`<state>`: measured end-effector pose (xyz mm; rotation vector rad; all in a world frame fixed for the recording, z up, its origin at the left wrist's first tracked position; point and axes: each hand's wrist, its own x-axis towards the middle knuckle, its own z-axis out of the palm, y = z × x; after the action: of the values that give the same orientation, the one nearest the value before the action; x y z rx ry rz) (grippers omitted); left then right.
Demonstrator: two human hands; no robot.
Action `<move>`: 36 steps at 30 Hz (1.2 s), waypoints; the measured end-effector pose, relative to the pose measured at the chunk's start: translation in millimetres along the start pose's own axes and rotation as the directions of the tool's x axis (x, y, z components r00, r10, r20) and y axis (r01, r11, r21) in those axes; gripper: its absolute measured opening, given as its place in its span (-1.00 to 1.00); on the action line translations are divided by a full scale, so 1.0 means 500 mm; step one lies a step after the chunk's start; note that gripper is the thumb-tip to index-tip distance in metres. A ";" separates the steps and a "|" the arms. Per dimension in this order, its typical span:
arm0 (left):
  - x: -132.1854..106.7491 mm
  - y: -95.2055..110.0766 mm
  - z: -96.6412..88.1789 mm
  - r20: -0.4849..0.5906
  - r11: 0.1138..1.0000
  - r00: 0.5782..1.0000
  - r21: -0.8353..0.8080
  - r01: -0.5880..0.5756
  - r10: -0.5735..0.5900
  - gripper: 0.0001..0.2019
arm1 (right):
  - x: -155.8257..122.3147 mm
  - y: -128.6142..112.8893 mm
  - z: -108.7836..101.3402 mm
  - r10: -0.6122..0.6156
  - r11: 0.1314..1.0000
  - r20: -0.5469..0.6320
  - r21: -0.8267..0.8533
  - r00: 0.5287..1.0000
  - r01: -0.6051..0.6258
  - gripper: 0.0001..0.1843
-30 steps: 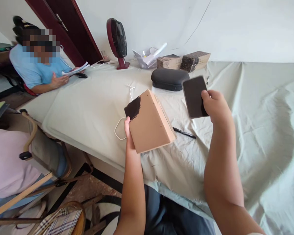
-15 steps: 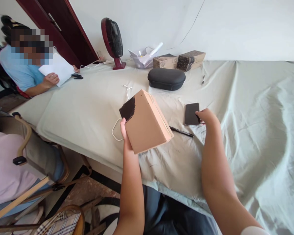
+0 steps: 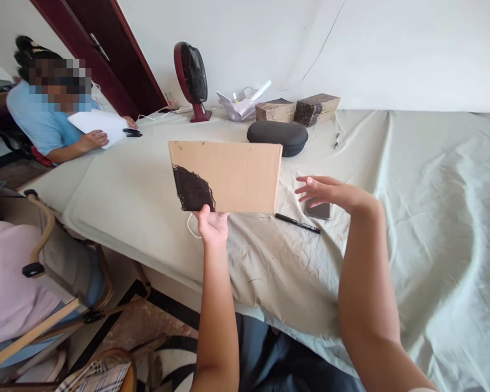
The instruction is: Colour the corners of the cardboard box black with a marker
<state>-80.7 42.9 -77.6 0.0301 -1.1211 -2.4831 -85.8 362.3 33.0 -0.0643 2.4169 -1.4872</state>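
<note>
A brown cardboard box point(image 3: 240, 177) is held up over the table by my left hand point(image 3: 213, 224), which grips its lower edge with the thumb in front. One broad face is turned toward me, its lower left corner scribbled solid black. To the right, my right hand point(image 3: 324, 191) is open and empty, fingers spread toward the box but apart from it. Beneath that hand lies a dark smartphone point(image 3: 319, 211), partly covered by the fingers. A black marker pen point(image 3: 298, 223) rests on the cloth between the box and the phone.
Behind the box sits a black zip case point(image 3: 275, 136). Two cardboard boxes point(image 3: 317, 109), a plastic basket point(image 3: 240, 106) and a red fan point(image 3: 191, 76) stand along the wall. A small pen point(image 3: 337, 140) lies at the right. At the left a person point(image 3: 53, 125) holds paper.
The box has been turned so a broad face is toward me, blackened corner at lower left. My right hand has come off the phone and lifted, with its fingers spread.
</note>
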 end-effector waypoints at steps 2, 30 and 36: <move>-0.007 0.006 0.005 0.015 0.998 0.998 0.018 -0.057 0.057 -0.29 | -0.016 -0.039 0.027 -0.125 0.986 0.111 0.125 0.986 0.111 -0.07; -0.048 0.119 0.000 0.144 0.832 0.980 0.554 0.032 -0.134 -0.76 | -0.146 -0.074 0.001 -0.217 0.974 0.092 -0.040 0.972 0.222 -0.15; -0.054 0.113 0.032 0.035 0.923 0.992 0.371 0.099 -0.121 -0.43 | -0.160 -0.063 -0.003 -0.251 0.947 0.124 -0.176 0.960 0.270 0.16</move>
<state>-38.8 31.1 -29.8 0.1350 -1.6393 -2.3422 -13.8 364.3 79.7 -0.5074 2.5380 -1.3097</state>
